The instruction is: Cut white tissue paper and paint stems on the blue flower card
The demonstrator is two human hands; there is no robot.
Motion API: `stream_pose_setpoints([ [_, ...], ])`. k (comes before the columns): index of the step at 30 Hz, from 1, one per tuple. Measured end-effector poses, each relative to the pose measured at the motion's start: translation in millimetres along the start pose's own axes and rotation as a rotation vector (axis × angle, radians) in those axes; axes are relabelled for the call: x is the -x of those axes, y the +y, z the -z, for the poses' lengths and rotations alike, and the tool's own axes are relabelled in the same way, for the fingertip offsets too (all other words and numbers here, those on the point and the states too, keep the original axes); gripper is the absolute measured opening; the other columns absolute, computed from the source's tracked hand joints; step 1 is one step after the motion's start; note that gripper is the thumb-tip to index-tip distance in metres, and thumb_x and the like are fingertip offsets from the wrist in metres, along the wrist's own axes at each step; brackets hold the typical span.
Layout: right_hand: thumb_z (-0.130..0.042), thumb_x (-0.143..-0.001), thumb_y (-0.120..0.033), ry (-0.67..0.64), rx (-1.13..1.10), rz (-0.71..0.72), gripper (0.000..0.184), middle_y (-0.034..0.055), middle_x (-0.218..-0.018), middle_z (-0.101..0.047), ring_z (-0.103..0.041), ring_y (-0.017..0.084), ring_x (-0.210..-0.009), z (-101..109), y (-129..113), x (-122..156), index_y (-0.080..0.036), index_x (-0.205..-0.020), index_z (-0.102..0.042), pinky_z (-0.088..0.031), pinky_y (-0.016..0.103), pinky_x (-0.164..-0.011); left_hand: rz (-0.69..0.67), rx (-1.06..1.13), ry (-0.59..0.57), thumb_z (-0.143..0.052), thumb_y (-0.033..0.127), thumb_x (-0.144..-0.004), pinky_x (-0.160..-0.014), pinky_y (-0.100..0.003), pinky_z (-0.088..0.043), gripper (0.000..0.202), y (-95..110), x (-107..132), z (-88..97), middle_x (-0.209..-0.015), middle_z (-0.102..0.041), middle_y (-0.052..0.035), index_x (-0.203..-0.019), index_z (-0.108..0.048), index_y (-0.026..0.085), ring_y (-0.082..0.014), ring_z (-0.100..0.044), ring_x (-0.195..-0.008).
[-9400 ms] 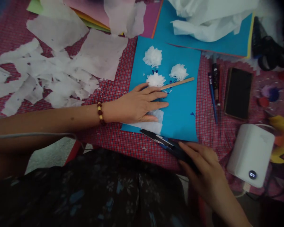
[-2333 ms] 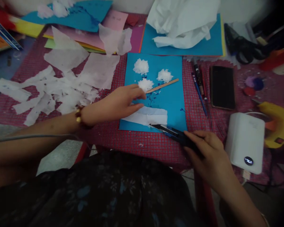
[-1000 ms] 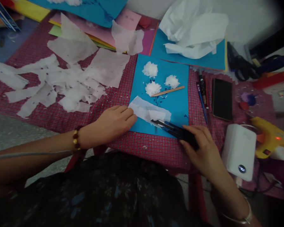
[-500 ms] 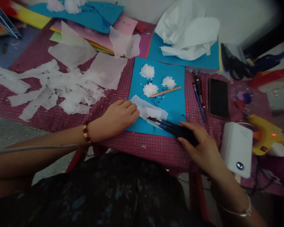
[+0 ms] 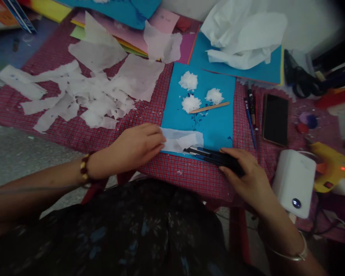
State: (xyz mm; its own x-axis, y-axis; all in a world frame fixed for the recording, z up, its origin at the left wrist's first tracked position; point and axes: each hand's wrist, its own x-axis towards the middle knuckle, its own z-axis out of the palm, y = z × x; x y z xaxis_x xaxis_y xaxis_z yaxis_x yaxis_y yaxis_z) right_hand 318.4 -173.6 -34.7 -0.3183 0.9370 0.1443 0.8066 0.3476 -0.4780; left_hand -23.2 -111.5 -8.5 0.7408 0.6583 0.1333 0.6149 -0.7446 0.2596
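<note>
A folded strip of thin white paper (image 5: 172, 138) lies along the near edge of a blue sheet (image 5: 217, 128). The fingers of my left hand (image 5: 140, 145) are closed on the strip's left end. My right hand (image 5: 245, 172) grips a long black stapler (image 5: 215, 158), thumb below and fingers above. Its narrow front end reaches the right half of the strip. Farther up the blue sheet, several fluffy white paper pompoms (image 5: 189, 80) sit near a painted dark-blue stem. A thin wooden stick (image 5: 209, 107) lies beside them.
Torn white paper pieces (image 5: 100, 103) spread on the left. Crumpled white paper (image 5: 244, 42) rests at the back. To the right are brushes (image 5: 250, 115), a phone (image 5: 275, 119), a white power bank (image 5: 294, 180), a yellow glue gun (image 5: 330, 165) with a lit red light, and black-handled scissors (image 5: 304, 84).
The paper strip has turned from slanted to nearly level along the sheet's near edge. My left hand has shifted slightly left, and the stapler has levelled a little. The whole view has shifted.
</note>
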Motion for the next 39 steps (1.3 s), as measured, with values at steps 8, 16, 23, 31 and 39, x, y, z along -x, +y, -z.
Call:
stream_pose_setpoints([
  [8,-0.061,-0.093,-0.027,-0.019,0.003,0.018,0.038,0.0072,-0.120,-0.070,-0.065,0.031,-0.112,-0.8,2.1,-4.6,-0.030,-0.131,-0.058,-0.051,0.054,-0.096,-0.027,-0.004,-0.045,-0.043,0.037,-0.104,-0.122,-0.051,-0.020,0.046,-39.0,-19.6,-27.1,-0.158,-0.042,-0.0110,-0.147,-0.048,0.021,-0.0275,-0.032,-0.149],
  [16,-0.062,-0.093,-0.026,-0.025,0.015,0.057,0.037,0.0080,-0.120,-0.071,-0.065,0.031,-0.112,-5.0,-6.1,-14.1,-0.028,-0.129,-0.058,-0.051,0.053,-0.095,-0.023,-0.034,-0.055,-0.042,0.037,-0.104,-0.123,-0.049,-0.016,0.046,-35.7,-17.2,-30.0,-0.160,-0.040,-0.0088,-0.148,-0.047,0.024,-0.0252,-0.029,-0.150],
  [23,-0.061,-0.092,-0.025,-0.048,0.015,0.044,0.039,0.0064,-0.120,-0.070,-0.065,0.031,-0.114,-7.1,-15.4,-17.5,-0.031,-0.130,-0.058,-0.052,0.053,-0.096,0.001,-0.040,-0.082,-0.041,0.038,-0.104,-0.123,-0.049,-0.018,0.046,-34.2,-18.6,-28.5,-0.161,-0.038,-0.0076,-0.148,-0.046,0.024,-0.0264,-0.028,-0.150],
  [31,-0.060,-0.092,-0.026,-0.051,-0.015,0.023,0.040,0.0069,-0.120,-0.071,-0.065,0.031,-0.113,-12.3,-21.4,-17.6,-0.031,-0.132,-0.058,-0.051,0.055,-0.097,-0.010,-0.035,-0.093,-0.038,0.039,-0.105,-0.123,-0.051,-0.017,0.047,-37.2,-18.2,-30.4,-0.162,-0.036,-0.0082,-0.149,-0.043,0.024,-0.0282,-0.027,-0.150],
  [39,-0.061,-0.093,-0.026,-0.049,-0.009,0.040,0.036,0.0075,-0.119,-0.070,-0.065,0.031,-0.112,-13.3,-19.3,-15.5,-0.030,-0.128,-0.058,-0.052,0.054,-0.096,-0.079,-0.012,-0.092,-0.041,0.056,-0.101,-0.122,-0.057,-0.011,0.053,-26.8,-45.8,-13.3,-0.154,-0.046,-0.0112,-0.141,-0.053,0.023,-0.0327,-0.033,-0.146],
])
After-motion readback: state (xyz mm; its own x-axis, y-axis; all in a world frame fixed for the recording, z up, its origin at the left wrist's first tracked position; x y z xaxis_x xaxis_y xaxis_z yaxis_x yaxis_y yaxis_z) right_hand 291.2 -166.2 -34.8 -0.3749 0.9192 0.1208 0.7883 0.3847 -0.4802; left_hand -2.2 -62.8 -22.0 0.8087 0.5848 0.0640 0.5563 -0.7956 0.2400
